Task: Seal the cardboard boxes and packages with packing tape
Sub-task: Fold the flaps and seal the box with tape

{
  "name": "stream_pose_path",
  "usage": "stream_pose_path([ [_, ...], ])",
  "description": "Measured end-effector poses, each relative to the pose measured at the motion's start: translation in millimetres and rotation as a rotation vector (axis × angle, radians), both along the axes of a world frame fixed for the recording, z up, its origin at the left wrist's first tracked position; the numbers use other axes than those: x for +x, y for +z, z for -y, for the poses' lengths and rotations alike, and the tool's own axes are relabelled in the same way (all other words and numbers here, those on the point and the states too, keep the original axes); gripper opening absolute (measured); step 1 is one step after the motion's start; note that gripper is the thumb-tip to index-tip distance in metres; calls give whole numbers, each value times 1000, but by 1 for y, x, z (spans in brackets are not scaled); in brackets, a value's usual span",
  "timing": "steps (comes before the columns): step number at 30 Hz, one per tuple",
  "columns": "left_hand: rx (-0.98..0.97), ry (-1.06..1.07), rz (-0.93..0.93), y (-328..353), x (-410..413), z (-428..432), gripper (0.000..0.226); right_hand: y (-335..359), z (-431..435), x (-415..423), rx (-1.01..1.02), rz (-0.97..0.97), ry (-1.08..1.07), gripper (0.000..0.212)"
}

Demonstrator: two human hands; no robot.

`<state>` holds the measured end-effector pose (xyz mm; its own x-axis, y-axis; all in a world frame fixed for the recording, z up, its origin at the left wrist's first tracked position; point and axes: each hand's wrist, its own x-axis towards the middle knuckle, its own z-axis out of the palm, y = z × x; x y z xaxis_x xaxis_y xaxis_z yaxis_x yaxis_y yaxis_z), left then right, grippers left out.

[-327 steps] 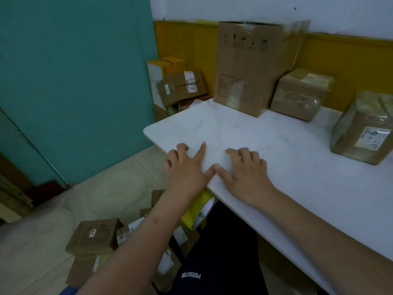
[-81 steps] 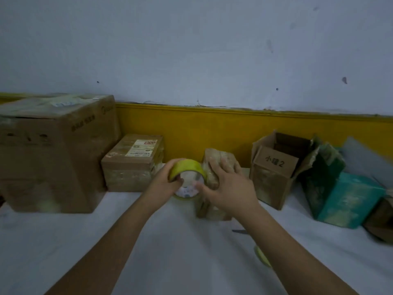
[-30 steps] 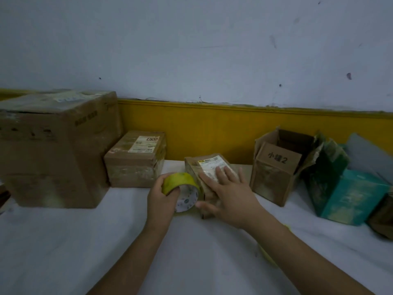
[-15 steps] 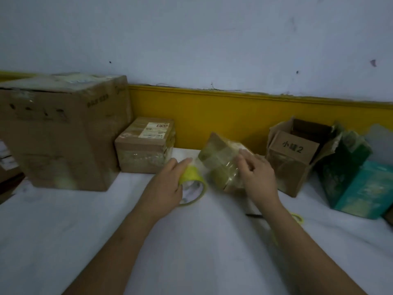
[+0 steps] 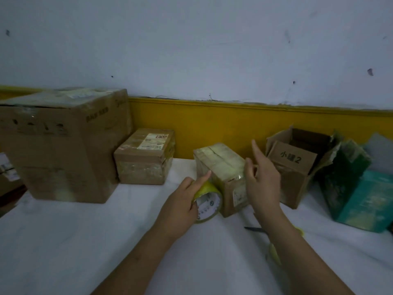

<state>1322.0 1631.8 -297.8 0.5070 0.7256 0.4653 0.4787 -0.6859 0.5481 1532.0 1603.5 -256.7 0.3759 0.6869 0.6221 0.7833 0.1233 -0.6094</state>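
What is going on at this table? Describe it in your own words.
A person is taping up a small cardboard package on a white table. The left hand grips a yellow tape roll against the package's near corner. The right hand is open, fingers spread, at the package's right side. Scissors lie partly hidden under the right forearm. An open box stands to the right.

Four brown tabletop boxes (image 5: 63,150) (image 5: 144,165) (image 5: 221,165) (image 5: 293,167), one tape roll (image 5: 209,201), two hands (image 5: 180,209) (image 5: 262,184)
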Motion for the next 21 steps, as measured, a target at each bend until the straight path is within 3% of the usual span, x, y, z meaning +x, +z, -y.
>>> stream_pose_path([
  [2,6,2,-4,-1,4,-1,92,2,3,-1,-85,304,137,54],
  [4,14,3,9,-4,5,-6,90,-1,3,-2,-252,361,168,76],
  [6,-17,0,83,-10,6,-7,86,-1,2,0,-320,212,161,74],
  [10,-179,-22,330,-10,6,-1,73,-6,-5,1,-168,-5,119,50],
  [14,-24,-54,159,29,-20,-2,78,-8,-10,-17,-60,-269,234,46],
  [21,-75,-26,-113,67,-52,18,88,-9,-19,-34,-74,-439,252,40],
])
